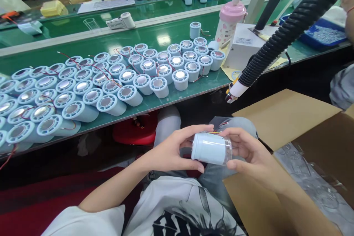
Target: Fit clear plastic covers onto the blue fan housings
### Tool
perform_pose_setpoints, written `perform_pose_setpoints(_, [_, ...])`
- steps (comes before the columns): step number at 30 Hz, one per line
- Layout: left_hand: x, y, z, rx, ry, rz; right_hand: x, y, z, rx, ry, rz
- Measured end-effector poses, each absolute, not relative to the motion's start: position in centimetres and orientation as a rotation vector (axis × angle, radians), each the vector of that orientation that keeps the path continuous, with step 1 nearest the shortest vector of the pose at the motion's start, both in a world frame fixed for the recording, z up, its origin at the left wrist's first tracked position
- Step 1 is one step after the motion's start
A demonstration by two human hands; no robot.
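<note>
The green table (171, 33) in front of you carries rows of pale blue cylinders (110, 81), well above and beyond your hands. At your right sits an open cardboard box (290, 125). Over your lap you hold one pale blue cylinder (211, 148) lying sideways, its long axis running left to right between both hands. Your left hand (177, 151) closes its grip on the capped end; your right hand (249, 151) wraps the clear end, nearer the box.
</note>
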State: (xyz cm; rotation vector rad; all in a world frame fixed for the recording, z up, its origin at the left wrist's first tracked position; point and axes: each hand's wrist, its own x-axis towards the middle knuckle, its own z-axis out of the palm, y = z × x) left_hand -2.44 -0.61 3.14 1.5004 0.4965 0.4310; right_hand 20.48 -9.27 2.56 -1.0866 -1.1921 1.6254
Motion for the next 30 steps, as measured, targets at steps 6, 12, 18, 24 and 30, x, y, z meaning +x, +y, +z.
perform_pose_setpoints(6, [-2.3, -0.7, 3.1, 1.530, 0.494, 0.456, 20.1, -8.8, 2.4, -1.082, -1.012, 1.746])
perform_pose_setpoints(12, [-2.5, -0.7, 2.9, 1.547, 0.487, 0.472, 19.9, -8.7, 1.9, -1.091, -0.900, 1.839])
perform_pose_setpoints(18, [-2.5, -0.6, 2.7, 1.573, 0.427, 0.490, 19.4, -8.6, 1.5, -1.137, -0.839, 1.911])
perform_pose_setpoints(24, [-2.5, -0.6, 2.5, 1.583, 0.399, 0.507, 18.7, -8.4, 1.7, -1.129, -0.714, 2.047])
perform_pose_setpoints(30, [-2.5, -0.4, 2.3, 1.615, 0.392, 0.511, 18.6, -8.0, 1.8, -1.103, -0.612, 2.212])
